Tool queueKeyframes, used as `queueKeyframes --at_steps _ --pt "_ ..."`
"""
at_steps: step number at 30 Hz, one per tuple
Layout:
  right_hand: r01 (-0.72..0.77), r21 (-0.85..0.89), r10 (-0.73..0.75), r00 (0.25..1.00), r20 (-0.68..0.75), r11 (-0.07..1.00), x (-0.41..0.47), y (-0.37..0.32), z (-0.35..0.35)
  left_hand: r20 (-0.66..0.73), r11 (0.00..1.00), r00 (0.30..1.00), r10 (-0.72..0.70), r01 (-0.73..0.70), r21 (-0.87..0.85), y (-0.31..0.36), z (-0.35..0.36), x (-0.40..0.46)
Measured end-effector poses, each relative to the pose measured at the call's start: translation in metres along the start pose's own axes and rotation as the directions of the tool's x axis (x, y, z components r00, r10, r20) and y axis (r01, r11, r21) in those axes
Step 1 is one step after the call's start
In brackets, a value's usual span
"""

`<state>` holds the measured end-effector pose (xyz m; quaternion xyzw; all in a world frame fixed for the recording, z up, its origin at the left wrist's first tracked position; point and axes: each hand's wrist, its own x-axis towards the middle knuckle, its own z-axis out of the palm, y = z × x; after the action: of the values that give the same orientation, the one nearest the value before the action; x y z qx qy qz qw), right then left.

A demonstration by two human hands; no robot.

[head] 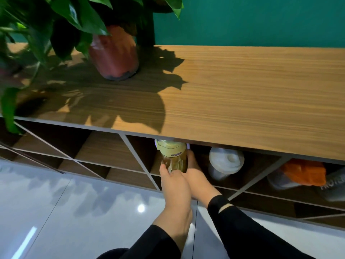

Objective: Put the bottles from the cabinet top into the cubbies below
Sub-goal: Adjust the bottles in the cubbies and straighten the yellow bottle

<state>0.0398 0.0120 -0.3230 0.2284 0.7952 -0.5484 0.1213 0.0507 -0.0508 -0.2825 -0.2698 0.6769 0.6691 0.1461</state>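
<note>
Both hands, left [174, 186] and right [197, 177], clasp the lower body of the amber bottle [174, 157], its long axis pointing away from them, cap-end foremost, into the cubby [141, 152] under the counter [242, 101].

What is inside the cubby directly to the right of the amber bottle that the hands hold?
A pale bottle with a white lid lies inside that cubby, lid toward the camera. The cabinet top covers the cubby's upper back part, so anything behind the bottle cannot be seen.
</note>
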Motion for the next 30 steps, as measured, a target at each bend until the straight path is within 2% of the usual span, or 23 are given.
queueKeyframes --at_steps 2,6,10,13,18,21,30 --pt "0.012 0.015 -0.012 1.000 0.009 1.000 0.003 -0.006 0.002 0.020 0.998 0.999 0.048 -0.049 0.034 0.002 -0.004 0.007" --pt "0.088 0.106 -0.080 0.994 -0.076 0.990 -0.002 -0.004 0.010 0.053 0.998 0.997 0.054 -0.056 0.037 0.017 -0.019 0.030" --pt "0.122 -0.010 -0.122 0.978 -0.169 0.993 -0.007 -0.001 0.014 0.101 0.999 0.995 0.014 -0.018 0.041 0.030 -0.029 0.052" --pt "0.132 -0.008 -0.131 0.971 -0.199 0.991 -0.007 -0.003 0.011 0.121 1.000 0.993 -0.019 0.017 0.023 0.031 -0.036 0.057" --pt "0.136 0.033 -0.133 0.987 -0.087 0.990 -0.012 -0.007 0.011 0.142 0.995 0.990 0.014 -0.027 0.091 0.025 -0.037 0.044" --pt "0.150 0.076 -0.142 0.984 -0.106 0.986 -0.019 -0.007 0.013 0.192 0.997 0.981 0.006 -0.020 0.069 0.026 -0.039 0.050" --pt "0.162 0.144 -0.154 0.986 -0.064 0.976 -0.030 -0.007 0.010 0.218 1.000 0.976 0.007 -0.006 -0.007 0.032 -0.042 0.053"
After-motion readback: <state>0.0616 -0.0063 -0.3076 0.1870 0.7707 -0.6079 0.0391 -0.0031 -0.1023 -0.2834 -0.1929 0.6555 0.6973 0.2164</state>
